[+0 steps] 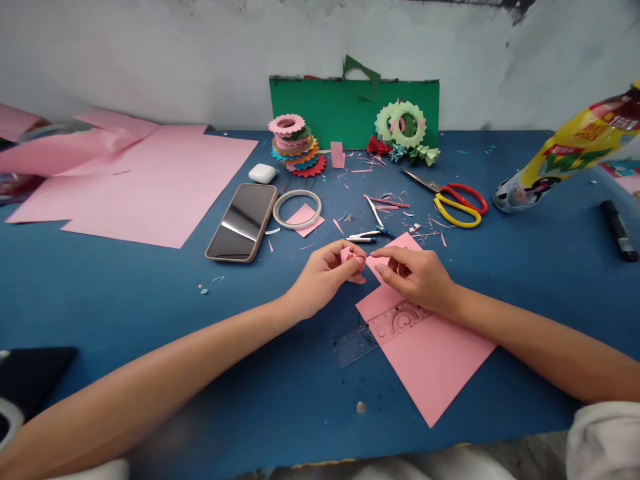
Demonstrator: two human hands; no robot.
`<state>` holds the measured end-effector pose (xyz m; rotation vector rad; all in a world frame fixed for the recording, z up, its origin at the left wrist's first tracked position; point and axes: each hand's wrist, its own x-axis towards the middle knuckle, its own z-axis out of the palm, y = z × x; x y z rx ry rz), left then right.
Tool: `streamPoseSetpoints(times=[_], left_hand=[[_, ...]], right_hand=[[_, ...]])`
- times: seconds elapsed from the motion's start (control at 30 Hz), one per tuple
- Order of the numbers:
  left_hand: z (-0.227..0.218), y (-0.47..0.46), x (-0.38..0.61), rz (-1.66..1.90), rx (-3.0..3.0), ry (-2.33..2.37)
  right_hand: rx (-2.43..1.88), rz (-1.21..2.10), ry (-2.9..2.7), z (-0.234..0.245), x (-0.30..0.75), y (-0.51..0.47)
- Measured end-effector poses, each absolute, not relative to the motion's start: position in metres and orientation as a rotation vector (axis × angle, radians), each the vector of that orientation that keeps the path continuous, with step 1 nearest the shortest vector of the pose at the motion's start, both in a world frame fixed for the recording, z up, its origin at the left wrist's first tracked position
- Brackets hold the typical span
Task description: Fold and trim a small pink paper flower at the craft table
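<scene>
Over the blue table (125,300), my left hand (327,273) and my right hand (417,277) meet near the centre. Both pinch a small folded piece of pink paper (349,254), the left with fingers curled round it, the right with its fingertips at the other side. Under my right wrist lies a pink paper sheet (430,360) with a clear plastic ruler (380,330) across it. A compass (373,227) lies just beyond my hands.
A phone (243,221), tape ring (297,208) and white earbud case (262,173) lie left of centre. Red-and-yellow scissors (455,200), a stack of paper rosettes (296,145), green card (350,110), large pink sheets (145,180), a yellow packet (565,160) and a black marker (619,230) surround them.
</scene>
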<state>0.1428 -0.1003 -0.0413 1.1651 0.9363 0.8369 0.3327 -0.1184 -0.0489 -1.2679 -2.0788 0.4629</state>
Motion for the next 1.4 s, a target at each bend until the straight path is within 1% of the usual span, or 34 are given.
streamPoseSetpoints(times=[0.53,1.4], left_hand=[[-0.041,-0.102,0.142,0.780,1.252,0.953],[-0.051,-0.097,0.137,0.872,1.189,0.806]], right_hand=[[-1.263,0.488,-2.084,-0.047,0.333,-0.119],[-1.264,0.535,-2.043,-0.046,0.333,-0.117]])
